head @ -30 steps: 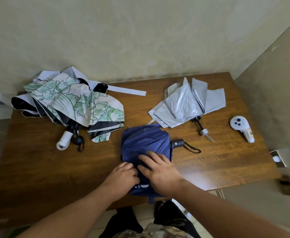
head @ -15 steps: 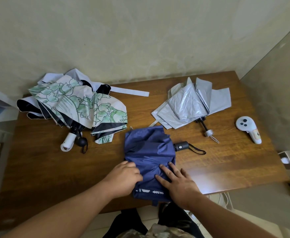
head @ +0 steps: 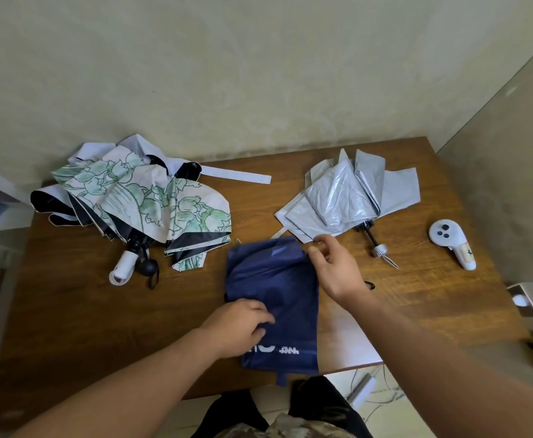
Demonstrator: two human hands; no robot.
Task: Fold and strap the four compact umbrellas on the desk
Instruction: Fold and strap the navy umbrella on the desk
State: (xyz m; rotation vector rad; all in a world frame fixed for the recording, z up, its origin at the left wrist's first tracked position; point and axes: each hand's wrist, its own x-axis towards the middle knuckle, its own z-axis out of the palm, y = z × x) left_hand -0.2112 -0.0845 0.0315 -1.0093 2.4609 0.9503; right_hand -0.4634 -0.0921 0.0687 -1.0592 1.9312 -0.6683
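Now left hand (head: 239,324) gripping navy umbrella (head: 277,289), right hand (head: 337,267) raised, fingers loose

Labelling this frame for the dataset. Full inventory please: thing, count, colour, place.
navy umbrella: 1, dark blue with white print, desk near edge, centre
floral umbrella: 1, white and green, black inside, back left, unfolded
pale umbrella: 1, whitish, black inside, mostly under the floral one, long strap lying loose
silver umbrella: 1, silver-grey, back right, unfolded
controller: 1, white, far right
desk: 1, brown wood
left hand: 1, grips navy fabric
right hand: 1, raised by the navy umbrella's far right corner, fingers loosely curled
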